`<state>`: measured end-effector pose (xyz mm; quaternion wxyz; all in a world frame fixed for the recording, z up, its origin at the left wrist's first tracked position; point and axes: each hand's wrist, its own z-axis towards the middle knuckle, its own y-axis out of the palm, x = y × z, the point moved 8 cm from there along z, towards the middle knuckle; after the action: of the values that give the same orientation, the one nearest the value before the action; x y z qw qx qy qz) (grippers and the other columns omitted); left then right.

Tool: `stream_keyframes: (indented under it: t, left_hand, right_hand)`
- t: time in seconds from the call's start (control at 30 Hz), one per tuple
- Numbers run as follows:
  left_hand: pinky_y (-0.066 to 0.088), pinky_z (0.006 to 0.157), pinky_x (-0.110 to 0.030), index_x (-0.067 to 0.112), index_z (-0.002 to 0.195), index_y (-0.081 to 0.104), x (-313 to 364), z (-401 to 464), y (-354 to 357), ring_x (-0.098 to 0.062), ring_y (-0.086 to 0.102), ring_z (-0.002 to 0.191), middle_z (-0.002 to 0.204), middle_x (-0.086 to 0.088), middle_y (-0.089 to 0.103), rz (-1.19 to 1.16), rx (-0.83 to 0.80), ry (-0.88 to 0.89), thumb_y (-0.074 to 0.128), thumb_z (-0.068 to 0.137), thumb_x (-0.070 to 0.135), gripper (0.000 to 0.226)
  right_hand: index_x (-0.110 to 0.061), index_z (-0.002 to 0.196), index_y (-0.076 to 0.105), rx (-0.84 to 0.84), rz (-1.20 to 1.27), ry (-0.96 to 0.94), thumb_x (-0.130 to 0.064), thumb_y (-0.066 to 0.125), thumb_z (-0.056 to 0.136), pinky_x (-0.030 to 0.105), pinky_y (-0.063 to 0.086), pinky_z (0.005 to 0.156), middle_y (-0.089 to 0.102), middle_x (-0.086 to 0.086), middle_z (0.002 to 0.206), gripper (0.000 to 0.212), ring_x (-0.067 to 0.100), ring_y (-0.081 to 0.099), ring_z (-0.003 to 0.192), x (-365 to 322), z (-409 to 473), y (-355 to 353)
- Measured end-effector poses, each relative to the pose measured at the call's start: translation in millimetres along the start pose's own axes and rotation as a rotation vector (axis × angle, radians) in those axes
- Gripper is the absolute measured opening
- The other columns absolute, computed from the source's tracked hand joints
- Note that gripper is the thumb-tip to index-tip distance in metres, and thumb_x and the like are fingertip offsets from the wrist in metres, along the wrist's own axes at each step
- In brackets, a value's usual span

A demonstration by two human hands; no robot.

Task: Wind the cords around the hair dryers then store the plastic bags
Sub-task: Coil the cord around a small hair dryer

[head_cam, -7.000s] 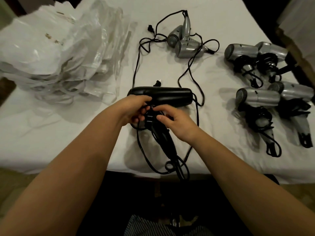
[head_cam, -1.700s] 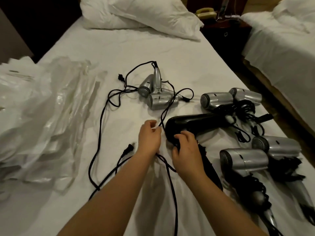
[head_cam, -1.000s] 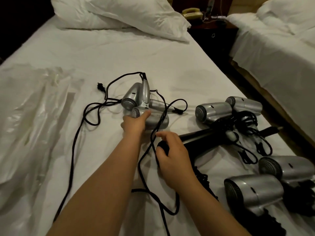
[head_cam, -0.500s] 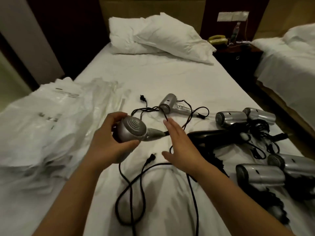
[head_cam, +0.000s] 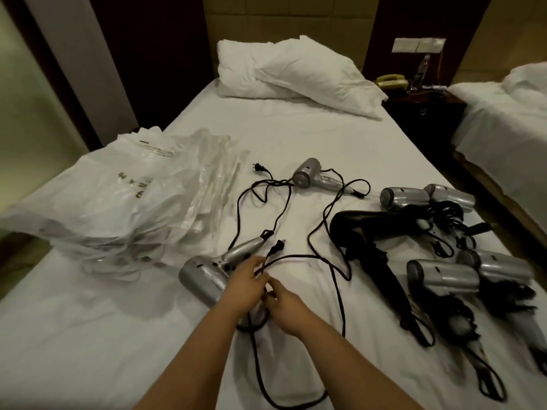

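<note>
Both hands on one cord, silver dryer just left of them
Left hand and right hand pinch black cord — silver hair dryer lies on bed; plastic bags piled far left

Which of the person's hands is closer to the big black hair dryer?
The right hand. It lies between the left hand and the black hair dryer, though not touching it. The left hand sits farther off, against the silver hair dryer.
</note>
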<state>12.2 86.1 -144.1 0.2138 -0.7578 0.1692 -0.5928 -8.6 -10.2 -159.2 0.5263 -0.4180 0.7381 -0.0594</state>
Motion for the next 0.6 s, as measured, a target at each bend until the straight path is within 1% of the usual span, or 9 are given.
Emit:
stream_keyframes:
  t: [0.07,0.13,0.2,0.23,0.3,0.37,0.4,0.5,0.6]
  left_hand:
    - [0.038,0.091,-0.024,0.006,0.125,0.055,-12.7,5.9,-4.2,-0.023,0.054,0.116,0.123,-0.008,0.059,0.025,0.083,-0.068,0.051,0.094,0.01,0.031]
    - [0.042,0.079,-0.026,0.003,0.108,0.062,-23.1,12.6,-3.0,-0.026,0.061,0.092,0.096,-0.009,0.065,-0.12,0.094,-0.188,0.053,0.093,0.014,0.021]
    - [0.042,0.069,-0.029,0.004,0.087,0.061,-26.5,16.3,5.6,-0.022,0.055,0.07,0.073,-0.008,0.055,-0.597,0.12,-0.385,0.054,0.094,0.017,0.017]
    - [0.043,0.067,-0.028,0.005,0.086,0.058,-26.4,18.7,9.9,-0.02,0.052,0.069,0.073,-0.008,0.053,-0.856,0.167,-0.481,0.053,0.095,0.017,0.016]
    - [0.047,0.07,-0.027,0.006,0.103,0.055,-26.0,24.7,14.9,-0.02,0.054,0.078,0.088,-0.01,0.055,-1.283,0.319,-0.597,0.053,0.096,0.019,0.015]
    - [0.046,0.079,-0.03,0.01,0.119,0.052,-25.6,34.5,20.4,-0.023,0.056,0.09,0.101,-0.01,0.056,-1.581,0.446,-0.668,0.058,0.093,0.028,0.032]
    - [0.045,0.081,-0.031,0.011,0.123,0.051,-26.5,38.3,22.2,-0.023,0.056,0.097,0.107,-0.009,0.056,-1.658,0.502,-0.706,0.06,0.091,0.034,0.04]
    - [0.04,0.087,-0.034,0.017,0.13,0.05,-32.6,50.6,24.5,-0.021,0.05,0.118,0.13,-0.005,0.052,-1.671,0.579,-0.804,0.056,0.089,0.049,0.052]
    - [0.036,0.102,-0.036,0.019,0.135,0.045,-45.8,59.3,18.9,-0.024,0.044,0.127,0.141,-0.005,0.045,-1.507,0.596,-0.882,0.05,0.088,0.056,0.061]
  right_hand:
    - [-0.024,0.147,0.024,0.013,0.042,-0.01,-0.023,0.038,0.099,0.026,0.041,0.085,0.049,0.01,0.137,0.05,0.026,0.053,0.116,1.3,-0.1,-1.5]
    - [-0.021,0.146,0.028,0.061,0.047,-0.015,-0.022,0.04,0.099,0.024,0.04,0.087,0.047,0.008,0.139,0.048,0.024,0.051,0.119,1.1,3.8,-9.4]
    - [-0.019,0.142,0.034,0.125,0.074,-0.003,-0.023,0.041,0.099,0.025,0.04,0.09,0.05,0.008,0.135,0.044,0.023,0.052,0.117,1.0,8.4,-18.7]
    - [-0.019,0.14,0.036,0.145,0.104,0.005,-0.023,0.041,0.099,0.024,0.041,0.088,0.051,0.007,0.132,0.042,0.021,0.053,0.114,0.9,10.2,-22.3]
    - [-0.021,0.137,0.04,0.159,0.155,0.008,-0.023,0.04,0.099,0.019,0.04,0.079,0.052,0.004,0.129,0.038,0.016,0.052,0.109,2.4,10.0,-26.5]
    - [-0.021,0.134,0.044,0.158,0.187,0.009,-0.023,0.041,0.099,0.014,0.04,0.069,0.053,0.001,0.127,0.035,0.012,0.051,0.104,9.4,9.1,-28.7]
    - [-0.021,0.132,0.046,0.167,0.206,0.014,-0.023,0.041,0.099,0.012,0.04,0.068,0.054,0.0,0.125,0.033,0.01,0.052,0.101,14.7,8.6,-31.1]
    - [-0.022,0.126,0.051,0.232,0.227,0.03,-0.022,0.043,0.098,0.012,0.041,0.067,0.056,-0.004,0.114,0.029,0.01,0.057,0.096,27.7,7.6,-42.7]
    - [-0.024,0.121,0.055,0.3,0.249,-0.016,-0.023,0.045,0.097,0.01,0.042,0.071,0.058,-0.007,0.112,0.026,0.006,0.057,0.095,21.9,3.8,-55.8]
